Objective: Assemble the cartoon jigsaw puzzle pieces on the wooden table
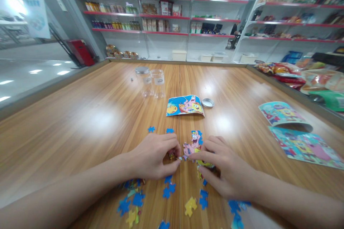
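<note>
My left hand (156,155) is closed in a pinch, with a small jigsaw piece (180,158) between thumb and fingertips. Just right of it lies a partly joined jigsaw puzzle (192,148) showing a pink cartoon figure and some yellow. My right hand (224,166) bends over that puzzle's right side, its index finger and thumb gripping the joined pieces. The palm hides part of them. Loose blue pieces (168,190) and a yellow piece (190,206) lie nearer to me. Beyond the hands rests a curled picture card (185,106) with the same kind of cartoon figures.
Two clear plastic jars stand farther back, one with a silver lid (142,69), one open (158,85). A loose lid (208,103) lies by the card. More picture cards (309,146) are at right, with snack bags (285,71) beyond the table rim. Stocked shelves (163,16) line the wall.
</note>
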`<state>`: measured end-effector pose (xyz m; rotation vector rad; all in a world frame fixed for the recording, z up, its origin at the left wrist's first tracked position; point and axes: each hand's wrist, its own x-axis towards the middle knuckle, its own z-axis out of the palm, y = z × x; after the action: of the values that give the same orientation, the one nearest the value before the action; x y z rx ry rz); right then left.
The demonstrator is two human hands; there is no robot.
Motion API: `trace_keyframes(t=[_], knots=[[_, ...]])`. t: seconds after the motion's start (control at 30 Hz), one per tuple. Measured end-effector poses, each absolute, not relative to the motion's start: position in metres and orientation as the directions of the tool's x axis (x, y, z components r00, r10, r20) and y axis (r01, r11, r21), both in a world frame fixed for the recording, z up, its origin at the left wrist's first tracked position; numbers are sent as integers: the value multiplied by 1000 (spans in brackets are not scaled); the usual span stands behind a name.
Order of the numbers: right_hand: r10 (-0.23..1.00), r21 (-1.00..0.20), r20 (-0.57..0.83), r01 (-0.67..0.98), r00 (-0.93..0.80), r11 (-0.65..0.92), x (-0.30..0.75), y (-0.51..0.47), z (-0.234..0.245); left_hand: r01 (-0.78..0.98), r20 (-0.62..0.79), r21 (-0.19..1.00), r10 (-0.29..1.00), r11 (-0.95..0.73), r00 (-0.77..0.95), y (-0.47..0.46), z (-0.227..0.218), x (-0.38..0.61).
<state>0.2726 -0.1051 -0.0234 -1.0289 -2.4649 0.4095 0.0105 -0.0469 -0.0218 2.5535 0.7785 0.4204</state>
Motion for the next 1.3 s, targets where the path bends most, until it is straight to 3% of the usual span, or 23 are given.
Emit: trace_keyframes(t=[0.5, 0.83, 1.1, 1.3], knots=[[729, -452, 281, 584, -624, 674, 272, -105, -22, 490, 180, 387, 585, -781, 791, -44, -20, 6], [720, -453, 298, 571, -626, 684, 271, -105, -21, 531, 177, 399, 632, -747, 755, -41, -19, 6], [723, -456, 293, 573, -626, 681, 272, -104, -23, 629, 173, 336, 702, -701, 691, -40, -22, 5], [719, -447, 300, 573, -627, 687, 272, -105, -23, 587, 182, 329, 660, -740, 729, -41, -23, 6]])
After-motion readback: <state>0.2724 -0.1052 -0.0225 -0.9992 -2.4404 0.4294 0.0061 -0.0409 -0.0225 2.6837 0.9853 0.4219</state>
